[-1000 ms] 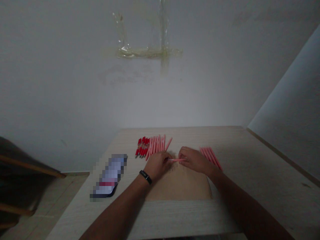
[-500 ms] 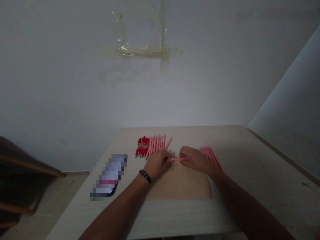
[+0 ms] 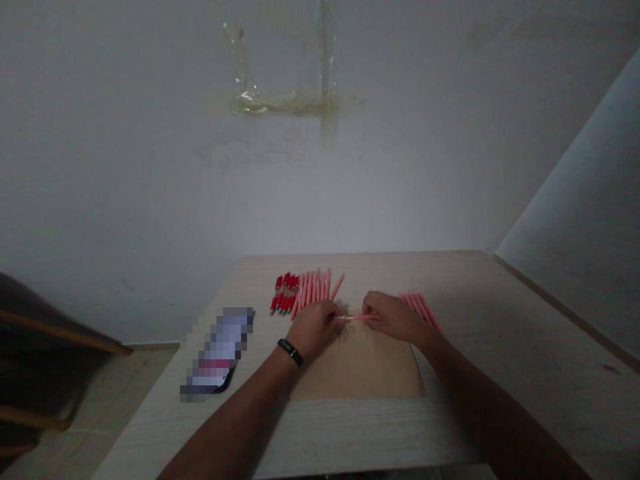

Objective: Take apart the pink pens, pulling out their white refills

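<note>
Over a brown sheet [image 3: 365,367], my left hand [image 3: 315,327] and my right hand [image 3: 391,315] pinch opposite ends of a slim pink pen [image 3: 367,317]. A pale section shows along the pen beside my left fingers. Both hands are closed, and the pen's ends are hidden by fingers. Just beyond my left hand lies a row of pink pens [image 3: 313,287], one of them slanted. Another group of pink pens [image 3: 423,305] lies by my right wrist, partly covered by it. Dark marks, possibly scribbles or shadow, show on the sheet under the pen.
Short red pieces with silver ends [image 3: 284,295] lie left of the pink row. A phone with a blurred screen [image 3: 220,350] rests on the left of the pale wooden table [image 3: 350,433]. Behind is a wall [image 3: 380,187] with old tape. Wooden furniture [image 3: 60,333] stands at far left.
My right hand has shifted slightly right and away from my left hand. More of the pale section shows between them. The rows of pens have not moved.
</note>
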Demonstrator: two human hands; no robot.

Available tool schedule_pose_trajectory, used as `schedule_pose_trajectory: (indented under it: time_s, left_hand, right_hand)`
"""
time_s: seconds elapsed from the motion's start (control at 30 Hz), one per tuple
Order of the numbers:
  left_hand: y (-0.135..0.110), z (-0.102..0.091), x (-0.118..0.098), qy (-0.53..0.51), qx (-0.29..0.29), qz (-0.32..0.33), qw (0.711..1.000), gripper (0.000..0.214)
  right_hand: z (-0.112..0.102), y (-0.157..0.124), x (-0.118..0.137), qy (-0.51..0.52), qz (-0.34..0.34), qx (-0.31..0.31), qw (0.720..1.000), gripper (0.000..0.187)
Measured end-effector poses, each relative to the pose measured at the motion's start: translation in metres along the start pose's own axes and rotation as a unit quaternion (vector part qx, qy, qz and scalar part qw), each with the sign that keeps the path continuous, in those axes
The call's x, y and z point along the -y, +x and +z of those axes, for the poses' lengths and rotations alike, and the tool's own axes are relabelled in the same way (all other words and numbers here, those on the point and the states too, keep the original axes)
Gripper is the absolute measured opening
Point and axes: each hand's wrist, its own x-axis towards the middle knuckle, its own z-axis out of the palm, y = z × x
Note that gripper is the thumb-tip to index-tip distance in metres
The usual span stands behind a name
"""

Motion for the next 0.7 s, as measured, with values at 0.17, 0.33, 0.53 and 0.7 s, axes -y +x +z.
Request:
schedule_pose_trajectory:
  time_s: [0.17, 0.33, 0.53, 0.7]
  left_hand:
    - [0.001, -0.002, -0.001, -0.005, 0.009, -0.015, 1.000, 0.018]
    - [0.001, -0.002, 0.001, -0.001, 0.011, -0.020, 1.000, 0.022]
    - [0.000, -0.001, 0.005, 0.001, 0.006, -0.029, 1.000, 0.023]
    - [0.000, 0.001, 0.008, 0.005, 0.003, -0.034, 0.999, 0.027]
  right_hand:
    - [-0.003, 0.000, -0.003, 0.012, 0.015, 0.009, 1.000, 0.009]
    - [-0.005, -0.001, -0.006, 0.013, 0.001, 0.014, 1.000, 0.012]
    - [-0.004, -0.002, -0.014, -0.006, -0.003, 0.017, 1.000, 0.012]
    - [-0.009, -0.004, -0.019, -0.008, 0.010, 0.029, 1.000, 0.014]
